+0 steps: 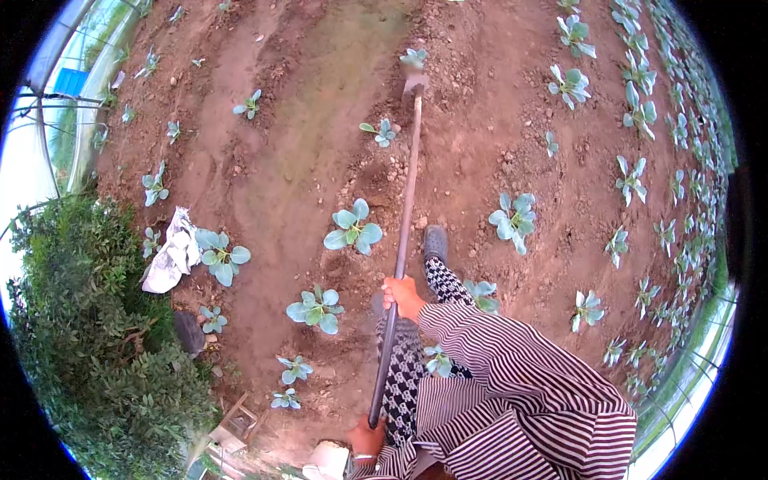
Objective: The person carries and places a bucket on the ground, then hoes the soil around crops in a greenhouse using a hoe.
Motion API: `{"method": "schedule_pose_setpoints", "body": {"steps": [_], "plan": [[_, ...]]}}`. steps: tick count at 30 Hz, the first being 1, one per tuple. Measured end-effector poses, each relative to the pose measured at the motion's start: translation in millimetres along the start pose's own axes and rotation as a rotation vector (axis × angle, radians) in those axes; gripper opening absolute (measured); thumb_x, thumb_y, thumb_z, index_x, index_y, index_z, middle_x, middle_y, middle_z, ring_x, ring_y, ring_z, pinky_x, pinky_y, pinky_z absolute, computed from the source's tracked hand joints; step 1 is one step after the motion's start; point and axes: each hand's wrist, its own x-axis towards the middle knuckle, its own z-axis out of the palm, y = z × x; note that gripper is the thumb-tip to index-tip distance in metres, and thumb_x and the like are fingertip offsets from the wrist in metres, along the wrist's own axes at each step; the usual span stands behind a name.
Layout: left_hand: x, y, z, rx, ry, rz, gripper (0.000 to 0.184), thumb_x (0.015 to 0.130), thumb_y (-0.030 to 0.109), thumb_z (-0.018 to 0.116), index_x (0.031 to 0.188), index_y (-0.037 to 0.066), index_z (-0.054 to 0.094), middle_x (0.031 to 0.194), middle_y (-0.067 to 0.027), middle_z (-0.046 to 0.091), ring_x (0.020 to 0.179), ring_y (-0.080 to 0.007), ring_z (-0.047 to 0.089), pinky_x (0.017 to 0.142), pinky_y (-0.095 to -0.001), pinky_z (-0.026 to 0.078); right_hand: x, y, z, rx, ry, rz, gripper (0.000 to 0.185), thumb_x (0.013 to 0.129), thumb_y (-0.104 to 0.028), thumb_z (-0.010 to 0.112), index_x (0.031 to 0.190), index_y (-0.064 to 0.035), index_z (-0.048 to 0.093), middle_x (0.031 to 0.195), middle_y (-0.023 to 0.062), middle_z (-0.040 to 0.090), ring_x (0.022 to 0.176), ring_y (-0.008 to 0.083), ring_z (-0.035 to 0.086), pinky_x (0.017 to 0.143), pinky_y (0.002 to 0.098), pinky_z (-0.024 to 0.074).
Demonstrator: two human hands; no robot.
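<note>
A long-handled hoe runs up the middle of the view, its wooden handle (407,192) leading to a flat blade (416,82) at the soil. The blade is beside a small leafy plant (414,58). My right hand (403,298) is wrapped round the middle of the handle. Near the bottom edge, my left hand (366,438) grips the handle's lower end. Leafy seedlings (353,227) stand in the reddish soil to the left of the handle, and another plant (513,221) grows to its right.
My shoe (436,242) rests on the soil right of the handle. A dense green bush (88,320) fills the left side, near a crumpled white sheet (174,252) and a dark stone (189,334). A wooden frame (238,420) lies at the lower left. Rows of plants line the right.
</note>
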Motion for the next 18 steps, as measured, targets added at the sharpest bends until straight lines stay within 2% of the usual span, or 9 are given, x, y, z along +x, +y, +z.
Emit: {"method": "schedule_pose_setpoints", "body": {"steps": [1, 4, 5, 6, 8, 11, 14, 15, 18], "plan": [[3, -2, 10, 0.009, 0.031, 0.004, 0.035, 0.072, 0.038, 0.065, 0.068, 0.005, 0.054, 0.061, -0.0169, 0.058, 0.055, -0.0351, 0.058, 0.051, -0.0429, 0.045, -5, -6, 1, 0.025, -0.064, -0.039, 0.012, 0.075, -0.003, 0.054, 0.075, -0.0064, 0.042, 0.05, 0.0009, 0.036, 0.035, 0.0108, 0.035, 0.032, 0.0302, 0.0331], [16, 29, 14, -0.092, 0.053, -0.033, 0.034, 0.072, 0.037, 0.065, 0.071, 0.005, 0.056, 0.06, -0.0171, 0.057, 0.056, -0.0337, 0.058, 0.052, -0.0431, 0.045, -1, -29, 15, -0.067, -0.024, -0.147, 0.013, 0.075, -0.003, 0.054, 0.076, -0.0075, 0.041, 0.051, 0.0015, 0.037, 0.035, 0.0113, 0.035, 0.032, 0.0309, 0.0341], [32, 13, 36, -0.15, -0.091, -0.137, 0.037, 0.071, 0.04, 0.065, 0.082, 0.006, 0.058, 0.07, -0.0193, 0.06, 0.066, -0.036, 0.06, 0.059, -0.0426, 0.046, 6, -34, 17, -0.077, -0.053, -0.212, 0.012, 0.074, -0.003, 0.054, 0.076, -0.0065, 0.043, 0.051, 0.0021, 0.039, 0.034, 0.0123, 0.036, 0.031, 0.0311, 0.0349], [39, 31, 29, -0.162, -0.052, -0.146, 0.038, 0.071, 0.04, 0.066, 0.082, 0.005, 0.058, 0.069, -0.0194, 0.06, 0.065, -0.0356, 0.06, 0.058, -0.0413, 0.046, 11, -41, 22, -0.139, -0.03, -0.258, 0.011, 0.074, -0.003, 0.054, 0.075, -0.0059, 0.043, 0.051, 0.0026, 0.04, 0.034, 0.0127, 0.037, 0.031, 0.0313, 0.0354], [71, 30, 53, -0.228, -0.012, -0.019, 0.039, 0.071, 0.038, 0.066, 0.082, 0.001, 0.058, 0.07, -0.02, 0.06, 0.065, -0.0367, 0.059, 0.058, -0.0407, 0.045, 26, -62, 35, -0.268, 0.005, -0.369, 0.011, 0.074, -0.003, 0.055, 0.072, -0.0047, 0.044, 0.05, 0.0037, 0.042, 0.034, 0.0136, 0.039, 0.03, 0.0316, 0.0362], [103, 57, 48, -0.264, -0.048, 0.046, 0.039, 0.072, 0.035, 0.065, 0.081, -0.002, 0.058, 0.07, -0.0202, 0.06, 0.063, -0.0359, 0.058, 0.058, -0.0406, 0.045, 92, -70, 21, -0.436, 0.169, -0.379, 0.015, 0.074, -0.006, 0.054, 0.062, -0.0003, 0.045, 0.047, 0.007, 0.046, 0.033, 0.017, 0.046, 0.029, 0.0312, 0.0376], [86, 38, 46, -0.351, -0.233, 0.099, 0.041, 0.071, 0.038, 0.065, 0.08, -0.001, 0.058, 0.069, -0.0219, 0.059, 0.066, -0.0383, 0.059, 0.06, -0.0433, 0.045, 89, -52, 7, -0.481, 0.307, -0.334, 0.016, 0.073, -0.006, 0.054, 0.062, 0.0008, 0.046, 0.046, 0.0077, 0.046, 0.034, 0.0176, 0.047, 0.03, 0.0321, 0.038], [78, 40, 31, -0.345, -0.23, 0.061, 0.043, 0.072, 0.039, 0.065, 0.079, -0.003, 0.058, 0.071, -0.0235, 0.059, 0.071, -0.0387, 0.059, 0.061, -0.0423, 0.045, 115, -30, -18, -0.383, 0.095, -0.386, 0.016, 0.074, -0.006, 0.056, 0.062, 0.0005, 0.047, 0.049, 0.0079, 0.048, 0.033, 0.0179, 0.046, 0.029, 0.032, 0.0374], [37, 12, 0, -0.237, -0.288, 0.063, 0.039, 0.071, 0.037, 0.065, 0.083, 0.0, 0.057, 0.071, -0.023, 0.059, 0.073, -0.0391, 0.059, 0.062, -0.0434, 0.046, 51, 6, -10, -0.247, -0.003, -0.372, 0.018, 0.073, -0.01, 0.058, 0.059, -0.001, 0.052, 0.045, 0.0077, 0.046, 0.032, 0.018, 0.045, 0.028, 0.032, 0.0356]]}}
